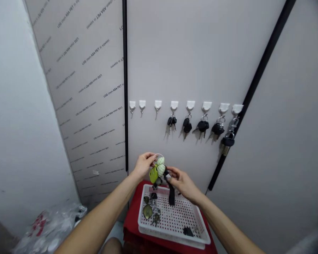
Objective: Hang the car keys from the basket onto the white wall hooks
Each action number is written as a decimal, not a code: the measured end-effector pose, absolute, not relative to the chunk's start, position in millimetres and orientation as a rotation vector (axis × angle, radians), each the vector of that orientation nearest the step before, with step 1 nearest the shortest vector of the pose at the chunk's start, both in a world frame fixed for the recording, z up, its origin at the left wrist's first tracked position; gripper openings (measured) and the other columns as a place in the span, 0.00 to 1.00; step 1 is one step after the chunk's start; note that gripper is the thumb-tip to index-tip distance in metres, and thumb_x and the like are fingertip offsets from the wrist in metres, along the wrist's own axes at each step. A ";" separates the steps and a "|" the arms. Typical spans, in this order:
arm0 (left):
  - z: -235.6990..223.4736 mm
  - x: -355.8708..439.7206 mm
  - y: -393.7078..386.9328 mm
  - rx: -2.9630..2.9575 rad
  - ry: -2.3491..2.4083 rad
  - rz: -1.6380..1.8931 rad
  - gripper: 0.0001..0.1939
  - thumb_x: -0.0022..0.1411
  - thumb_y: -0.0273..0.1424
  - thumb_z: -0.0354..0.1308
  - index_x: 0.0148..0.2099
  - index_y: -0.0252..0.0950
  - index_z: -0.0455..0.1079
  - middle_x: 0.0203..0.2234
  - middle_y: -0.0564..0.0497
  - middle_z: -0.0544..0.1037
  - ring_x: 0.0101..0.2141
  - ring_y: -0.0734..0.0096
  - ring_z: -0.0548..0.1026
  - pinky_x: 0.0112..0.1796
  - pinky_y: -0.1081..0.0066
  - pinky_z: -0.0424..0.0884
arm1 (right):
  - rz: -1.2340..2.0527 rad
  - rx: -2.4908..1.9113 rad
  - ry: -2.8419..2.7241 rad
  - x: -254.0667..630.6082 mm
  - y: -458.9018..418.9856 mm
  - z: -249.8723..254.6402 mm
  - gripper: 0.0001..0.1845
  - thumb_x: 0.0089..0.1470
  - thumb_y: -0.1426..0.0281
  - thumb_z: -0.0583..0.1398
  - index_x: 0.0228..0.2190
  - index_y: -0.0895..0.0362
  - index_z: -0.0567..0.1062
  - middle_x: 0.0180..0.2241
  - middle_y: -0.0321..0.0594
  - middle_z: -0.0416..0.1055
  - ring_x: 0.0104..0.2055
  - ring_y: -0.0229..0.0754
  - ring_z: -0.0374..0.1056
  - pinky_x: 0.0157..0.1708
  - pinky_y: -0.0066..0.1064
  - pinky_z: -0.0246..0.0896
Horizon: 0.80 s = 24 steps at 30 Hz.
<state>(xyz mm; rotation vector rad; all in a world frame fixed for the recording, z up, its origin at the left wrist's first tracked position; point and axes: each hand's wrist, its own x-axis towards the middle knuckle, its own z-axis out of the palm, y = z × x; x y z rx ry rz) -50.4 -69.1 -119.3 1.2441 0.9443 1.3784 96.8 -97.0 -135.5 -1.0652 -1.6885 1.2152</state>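
My left hand (145, 164) pinches a large thin metal key ring (160, 154) above the basket. From this ring hang a pale green, bumpy charm (161, 166) and a yellow-green tag (153, 174), with dark pieces below. My right hand (182, 181) is closed at the right side of the same bunch. Its thumb and fingers grip a black strap (171, 194) that dangles over the white perforated basket (175, 243). Inside the basket, loose keys (156, 218), an olive-green leaf-shaped piece (147, 211) and a black key bunch (188, 231) lie apart.
Several white adhesive hooks (174, 105) run in a row along the pale panel. Black-headed key bunches (202, 126) hang from those on the right. The basket stands on a red-covered surface (132, 225). Clear plastic bags (53, 225) lie at lower left.
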 end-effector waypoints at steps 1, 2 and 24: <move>-119.9 -50.9 -68.6 1.283 0.967 1.369 0.07 0.42 0.30 0.51 0.24 0.30 0.63 0.14 0.57 0.64 0.16 0.85 0.58 0.21 0.79 0.56 | 1.184 -1.109 -1.696 100.1 -96.4 -131.8 0.18 0.37 0.69 0.53 0.35 0.61 0.60 0.19 0.31 0.61 0.19 0.29 0.57 0.21 0.23 0.54; -120.3 -51.4 -68.2 1.330 0.990 1.361 0.06 0.42 0.29 0.51 0.23 0.30 0.63 0.14 0.57 0.64 0.16 0.84 0.59 0.21 0.79 0.57 | 1.146 -1.150 -1.720 103.7 -95.6 -126.8 0.17 0.38 0.69 0.53 0.34 0.61 0.61 0.17 0.30 0.60 0.17 0.29 0.56 0.19 0.23 0.53; -118.4 -60.3 -67.7 1.306 0.855 1.435 0.04 0.44 0.28 0.49 0.25 0.32 0.62 0.17 0.57 0.64 0.20 0.84 0.61 0.23 0.81 0.57 | 1.362 -1.191 -1.870 134.2 -109.6 -105.8 0.13 0.36 0.69 0.55 0.29 0.59 0.66 0.18 0.30 0.60 0.16 0.26 0.51 0.16 0.19 0.45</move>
